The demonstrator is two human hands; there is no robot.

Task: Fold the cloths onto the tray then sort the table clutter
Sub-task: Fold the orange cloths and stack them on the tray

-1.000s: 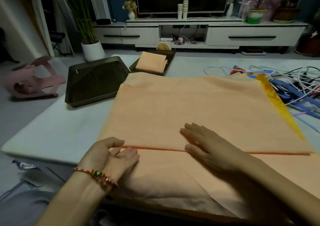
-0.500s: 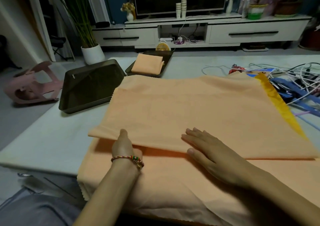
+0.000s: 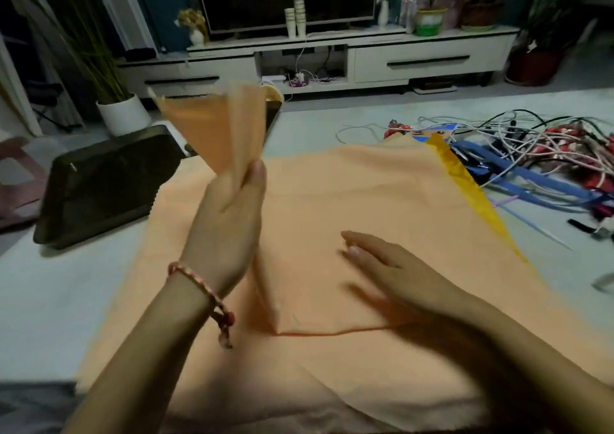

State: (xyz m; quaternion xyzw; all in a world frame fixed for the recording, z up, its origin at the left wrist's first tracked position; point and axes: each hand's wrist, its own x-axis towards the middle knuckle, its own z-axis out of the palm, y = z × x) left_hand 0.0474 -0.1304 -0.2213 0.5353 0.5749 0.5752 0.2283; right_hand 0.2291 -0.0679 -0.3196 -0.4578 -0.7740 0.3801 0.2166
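Across the pale grey desk (image 3: 50,300) lay a large, thin peach-orange cloth (image 3: 365,201), spread flat over most of the near surface, its near part spilling toward the person. The left hand (image 3: 229,221) was closed around a gathered corner of that cloth, lifted above the desk so the fabric fanned up from the fist. The right hand (image 3: 382,264) lay open and flat, fingers extended, low over the cloth's middle near a fold edge; whether it pressed down could not be told through the blur.

A dark rectangular metal tray (image 3: 99,188) sat empty at the left, touching the cloth's left edge. A second dark tray (image 3: 273,111) behind the raised corner was mostly hidden. A yellow cloth strip (image 3: 465,188) peeked from under the right edge, beside a tangle of white, blue and red cables (image 3: 538,154).

The fabric appeared light, limp and without stiffness, so it would likely sag and shift unless pinned. Taking it by the corners, with the flat hand anchoring the fold line, seemed the surest hold; gripping mid-panel would probably bunch it.
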